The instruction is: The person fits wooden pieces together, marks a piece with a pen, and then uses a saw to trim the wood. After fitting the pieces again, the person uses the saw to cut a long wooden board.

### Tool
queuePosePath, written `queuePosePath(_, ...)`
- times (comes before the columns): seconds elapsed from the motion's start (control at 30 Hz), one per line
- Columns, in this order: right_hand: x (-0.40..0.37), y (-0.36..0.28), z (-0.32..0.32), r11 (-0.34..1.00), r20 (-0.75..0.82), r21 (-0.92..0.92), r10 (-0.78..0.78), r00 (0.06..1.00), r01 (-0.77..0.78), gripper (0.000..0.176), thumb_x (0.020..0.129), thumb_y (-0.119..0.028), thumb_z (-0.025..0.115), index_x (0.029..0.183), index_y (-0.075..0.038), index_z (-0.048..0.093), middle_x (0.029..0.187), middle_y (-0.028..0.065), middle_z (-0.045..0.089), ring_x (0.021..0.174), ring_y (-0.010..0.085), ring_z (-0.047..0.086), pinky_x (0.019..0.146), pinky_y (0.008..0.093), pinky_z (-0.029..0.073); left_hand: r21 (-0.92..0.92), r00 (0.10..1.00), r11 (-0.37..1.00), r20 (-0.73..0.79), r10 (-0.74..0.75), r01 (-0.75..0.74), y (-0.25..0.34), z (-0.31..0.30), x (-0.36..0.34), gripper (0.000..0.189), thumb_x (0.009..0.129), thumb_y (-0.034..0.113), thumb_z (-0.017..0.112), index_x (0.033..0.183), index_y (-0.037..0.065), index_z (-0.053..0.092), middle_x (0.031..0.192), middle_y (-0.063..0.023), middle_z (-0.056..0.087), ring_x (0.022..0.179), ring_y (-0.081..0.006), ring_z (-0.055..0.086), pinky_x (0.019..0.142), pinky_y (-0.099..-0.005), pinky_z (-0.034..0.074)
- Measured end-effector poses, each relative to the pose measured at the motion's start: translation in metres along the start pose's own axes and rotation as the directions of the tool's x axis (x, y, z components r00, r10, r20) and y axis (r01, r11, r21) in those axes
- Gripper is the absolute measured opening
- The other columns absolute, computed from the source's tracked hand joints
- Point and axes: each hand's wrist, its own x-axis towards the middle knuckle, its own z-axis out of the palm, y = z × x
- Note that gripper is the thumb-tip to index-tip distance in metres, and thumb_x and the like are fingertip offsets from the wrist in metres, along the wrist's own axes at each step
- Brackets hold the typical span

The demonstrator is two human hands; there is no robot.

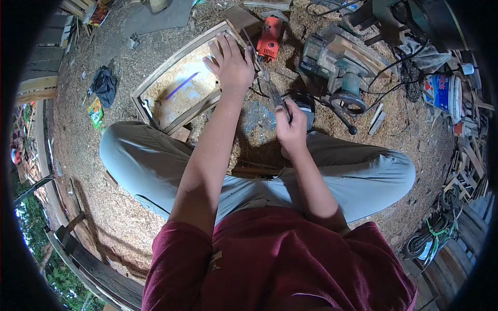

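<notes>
My left hand [236, 70] lies spread over the right end of a shallow wooden tray [179, 118], its fingers reaching toward the far rim. The tray has a pale, stained bottom and rests tilted on the ground. A purple marker-like stick [181, 86] lies inside it, and a metal wrench [148, 109] sits in its left corner. My right hand [292, 128] is closed around the near end of a long, narrow metal hand tool [273, 91]. The tool slants up and away along the tray's right end, passing close beside my left hand. Its exact kind cannot be made out.
An orange power tool [270, 39] lies beyond the tray. To the right stands a green machine [337, 70] with cables and a handwheel [348, 103]. A blue labelled bucket [441, 93] is farther right. A black plastic bag [104, 87] lies left on sawdust-covered ground.
</notes>
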Motion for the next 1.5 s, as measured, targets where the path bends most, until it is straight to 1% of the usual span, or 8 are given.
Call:
queuePosePath(0.2, 0.002, 0.006, 0.001, 0.994, -0.032, -0.034, -0.1, 0.994, 0.099, 0.019, 0.09, -0.014, 0.061, 0.084, 0.003, 0.055, 0.065, 0.0192, 0.052, 0.056, 0.0249, 0.046, 0.058, 0.0384, 0.042, 0.009, 1.0, 1.0, -0.004, 0.003, -0.003, 0.0, 0.001, 0.0, 0.073, 0.106, 0.046, 0.04, 0.163, 0.005, 0.021, 0.172, -0.0144, 0.011, 0.158, -0.0394, 0.006, 0.123, -0.0648, -0.001)
queuePosePath(0.3, 0.002, 0.008, 0.0, 0.999, -0.021, 0.017, -0.03, 0.999, 0.03, 0.019, 0.09, -0.014, 0.061, 0.083, 0.003, 0.055, 0.065, 0.0181, 0.051, 0.057, 0.0224, 0.044, 0.057, 0.0378, 0.041, 0.024, 1.0, 1.0, -0.008, 0.009, -0.009, 0.0, 0.001, 0.0, 0.073, 0.106, 0.046, 0.04, 0.163, 0.005, 0.021, 0.172, -0.0145, 0.011, 0.158, -0.0394, 0.006, 0.123, -0.0652, -0.001)
queuePosePath(0.5, 0.003, 0.01, -0.001, 0.998, -0.017, 0.055, 0.002, 1.0, -0.001, 0.021, 0.09, -0.014, 0.061, 0.082, 0.003, 0.054, 0.063, 0.0157, 0.048, 0.058, 0.0183, 0.043, 0.057, 0.0366, 0.04, 0.02, 1.0, 1.0, -0.015, 0.017, -0.017, 0.0, 0.001, 0.0, 0.073, 0.106, 0.045, 0.041, 0.162, 0.004, 0.022, 0.172, -0.0152, 0.012, 0.158, -0.0404, 0.006, 0.122, -0.0655, -0.001)
queuePosePath(0.6, 0.003, 0.001, -0.006, 0.998, 0.021, 0.022, 0.054, 0.998, -0.055, 0.021, 0.09, -0.014, 0.06, 0.081, 0.004, 0.054, 0.063, 0.0154, 0.048, 0.058, 0.0179, 0.042, 0.057, 0.0363, 0.04, 0.009, 1.0, 1.0, -0.014, 0.019, -0.019, 0.0, 0.0, -0.001, 0.073, 0.106, 0.044, 0.041, 0.162, 0.004, 0.021, 0.172, -0.0157, 0.012, 0.157, -0.041, 0.008, 0.122, -0.0655, -0.001)
queuePosePath(0.7, 0.003, -0.003, -0.006, 0.999, -0.01, 0.016, 0.032, 0.999, -0.032, 0.02, 0.09, -0.014, 0.058, 0.081, 0.004, 0.054, 0.062, 0.015, 0.047, 0.058, 0.0176, 0.042, 0.056, 0.0363, 0.04, 0.018, 1.0, 1.0, -0.006, 0.018, -0.018, 0.0, 0.0, 0.0, 0.073, 0.106, 0.044, 0.041, 0.162, 0.003, 0.022, 0.172, -0.0158, 0.012, 0.157, -0.0412, 0.008, 0.122, -0.0657, 0.0)
queuePosePath(1.1, 0.007, -0.007, -0.007, 0.996, 0.006, -0.031, 0.082, 0.997, -0.082, 0.022, 0.089, -0.014, 0.059, 0.078, 0.003, 0.051, 0.062, 0.0139, 0.045, 0.06, 0.0163, 0.041, 0.056, 0.0369, 0.039, 0.06, 0.999, 0.997, -0.015, 0.039, -0.038, 0.0, -0.001, 0.0, 0.072, 0.106, 0.041, 0.042, 0.162, 0.002, 0.021, 0.171, -0.0174, 0.011, 0.157, -0.0417, 0.009, 0.122, -0.0652, 0.0)
queuePosePath(1.2, 0.005, -0.007, -0.008, 0.998, -0.011, 0.008, 0.064, 0.998, -0.064, 0.023, 0.089, -0.015, 0.059, 0.077, 0.002, 0.05, 0.063, 0.0133, 0.044, 0.061, 0.0161, 0.041, 0.056, 0.0367, 0.038, 0.048, 0.999, 0.998, 0.01, 0.037, -0.037, 0.002, -0.003, -0.001, 0.073, 0.106, 0.041, 0.042, 0.162, 0.001, 0.019, 0.171, -0.018, 0.01, 0.157, -0.0411, 0.007, 0.122, -0.0651, 0.0)
queuePosePath(1.5, 0.008, -0.006, -0.006, 0.993, 0.018, -0.009, 0.121, 0.992, -0.121, 0.026, 0.09, -0.018, 0.059, 0.076, 0.002, 0.048, 0.062, 0.0118, 0.041, 0.06, 0.0165, 0.039, 0.056, 0.0372, 0.036, 0.034, 0.998, 0.999, 0.038, 0.041, -0.042, 0.001, -0.002, 0.001, 0.074, 0.107, 0.042, 0.038, 0.163, 0.0, 0.014, 0.172, -0.0181, 0.007, 0.158, -0.0397, 0.004, 0.123, -0.0646, 0.0)
